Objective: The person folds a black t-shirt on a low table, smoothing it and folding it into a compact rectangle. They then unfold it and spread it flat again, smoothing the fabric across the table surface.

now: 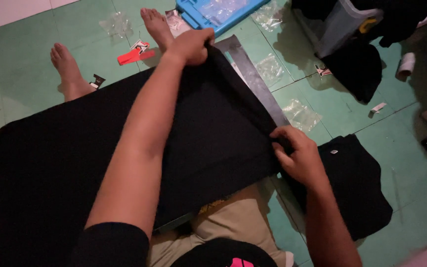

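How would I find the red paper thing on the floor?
Start at the green tiled floor and find the two bare feet. Between them lies a flat red paper tag. The clear crumpled plastic bags nearby have no colour.

Clear plastic bags (300,114) lie crumpled on the green floor, one (270,69) just beside the grey board. A red tag (133,56) (with a white card) rests near the feet.

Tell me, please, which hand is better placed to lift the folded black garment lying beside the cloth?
The right hand, probably: it pinches the black cloth's near corner right beside the folded garment, while the left hand grips the far corner.
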